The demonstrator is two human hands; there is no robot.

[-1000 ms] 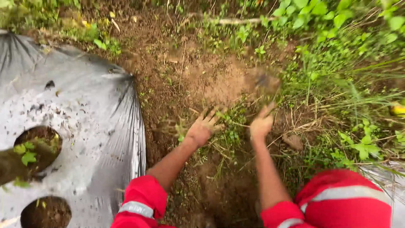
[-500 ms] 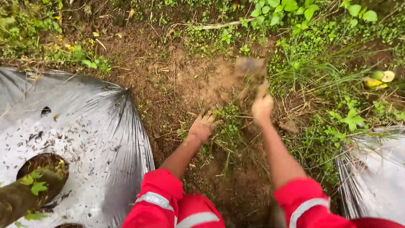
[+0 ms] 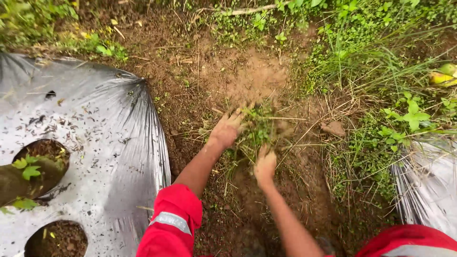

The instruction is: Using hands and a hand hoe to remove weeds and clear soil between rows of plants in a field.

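the left hand (image 3: 227,129) lies palm-down with its fingers spread wide, pressed against a clump of small green weeds (image 3: 257,128) growing out of the bare brown soil (image 3: 238,76) — touching it, not closed round it. the right hand (image 3: 265,165) sits just below the same clump, curled loosely with the knuckles up; whether its fingers actually pinch any stems i cannot tell, since the fingertips are buried in the leaves. the clump stands between the two hands, in the furrow between two sheets of silver plastic mulch (image 3: 95,143) (the right-hand sheet is cut off by the frame edge). both arms come up from red sleeves (image 3: 171,223) with a grey reflective band. the air above the clump is blurred with brown dust — hard to make out. a planting hole (image 3: 40,166) in the left sheet holds a small seedling.
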